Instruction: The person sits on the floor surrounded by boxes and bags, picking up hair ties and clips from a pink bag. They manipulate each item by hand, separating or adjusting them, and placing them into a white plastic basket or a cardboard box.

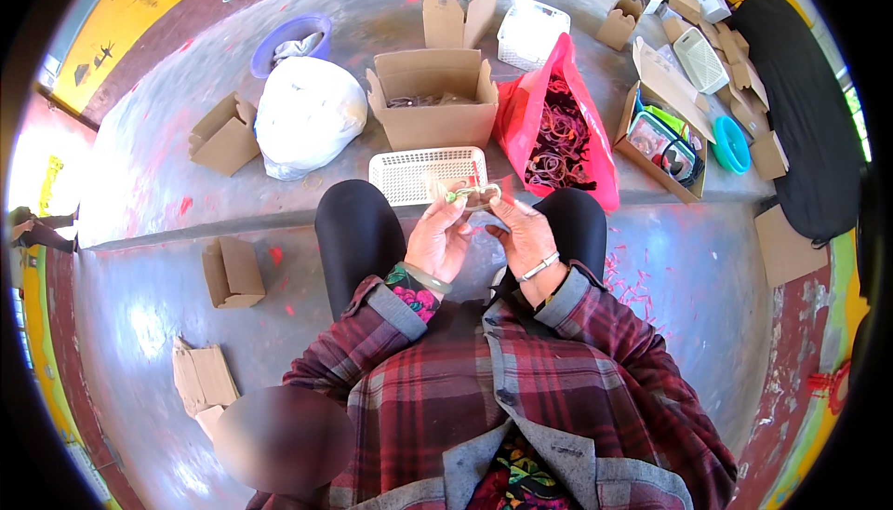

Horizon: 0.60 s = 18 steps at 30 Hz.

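Above my knees, my left hand [439, 238] pinches one end of a pale green knotted cord [456, 196]. The fingers and thumb of my right hand [526, 238] are closed at the cord's other end. Around the cord there seems to be a small clear plastic bag with reddish edges; whether the cord lies inside it or against it I cannot tell. Just beyond my fingertips, a cream perforated plastic basket [391, 184] rests on the raised floor, partly hidden by my hands.
Behind the basket stands an open cardboard box [437, 128]. A pink-red bag [605, 152] of dark and pink cords leans at its right, a stuffed white plastic bag [312, 114] at its left. Farther right is an open carton [684, 184] of packages. The step edge [233, 223] crosses at my knees.
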Motion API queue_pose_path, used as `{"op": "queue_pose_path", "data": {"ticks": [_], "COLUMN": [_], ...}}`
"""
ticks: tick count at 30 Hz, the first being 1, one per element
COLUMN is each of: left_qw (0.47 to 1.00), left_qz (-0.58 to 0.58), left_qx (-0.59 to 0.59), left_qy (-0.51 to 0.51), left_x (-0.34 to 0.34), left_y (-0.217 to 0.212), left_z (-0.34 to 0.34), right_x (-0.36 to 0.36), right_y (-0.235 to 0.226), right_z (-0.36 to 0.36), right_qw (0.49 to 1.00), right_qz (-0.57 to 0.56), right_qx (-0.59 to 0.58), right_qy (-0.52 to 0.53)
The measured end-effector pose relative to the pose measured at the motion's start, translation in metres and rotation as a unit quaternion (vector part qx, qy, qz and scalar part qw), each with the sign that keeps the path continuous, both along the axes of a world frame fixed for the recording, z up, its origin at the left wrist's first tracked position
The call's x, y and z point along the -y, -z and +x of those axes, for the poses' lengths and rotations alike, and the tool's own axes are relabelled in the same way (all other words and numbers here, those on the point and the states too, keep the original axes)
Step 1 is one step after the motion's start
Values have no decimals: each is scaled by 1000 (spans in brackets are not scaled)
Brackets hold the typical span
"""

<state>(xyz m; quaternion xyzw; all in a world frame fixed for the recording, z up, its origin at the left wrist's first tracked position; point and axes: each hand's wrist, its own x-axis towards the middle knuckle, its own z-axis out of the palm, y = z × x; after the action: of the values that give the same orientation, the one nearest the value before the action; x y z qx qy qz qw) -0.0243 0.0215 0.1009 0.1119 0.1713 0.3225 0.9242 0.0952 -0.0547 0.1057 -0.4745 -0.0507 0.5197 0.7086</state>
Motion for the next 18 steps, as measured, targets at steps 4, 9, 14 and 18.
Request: {"op": "queue_pose_path", "data": {"ticks": [4, 9, 14, 18], "left_qw": [994, 927, 915, 933], "left_qz": [41, 288, 322, 266], "left_qx": [-96, -236, -206, -193], "left_qy": [16, 44, 133, 145], "left_x": [-4, -12, -5, -1], "left_y": [-2, -22, -24, -19], "left_z": [-5, -8, -2, 0], "right_x": [-1, 9, 14, 14], "right_y": [-14, -22, -30, -37], "right_z": [20, 42, 30, 24], "right_qw": [988, 924, 926, 928], "right_qz": [14, 30, 16, -8], "right_qx": [146, 381, 365, 349], "right_qy": [53, -24, -91, -127]}}
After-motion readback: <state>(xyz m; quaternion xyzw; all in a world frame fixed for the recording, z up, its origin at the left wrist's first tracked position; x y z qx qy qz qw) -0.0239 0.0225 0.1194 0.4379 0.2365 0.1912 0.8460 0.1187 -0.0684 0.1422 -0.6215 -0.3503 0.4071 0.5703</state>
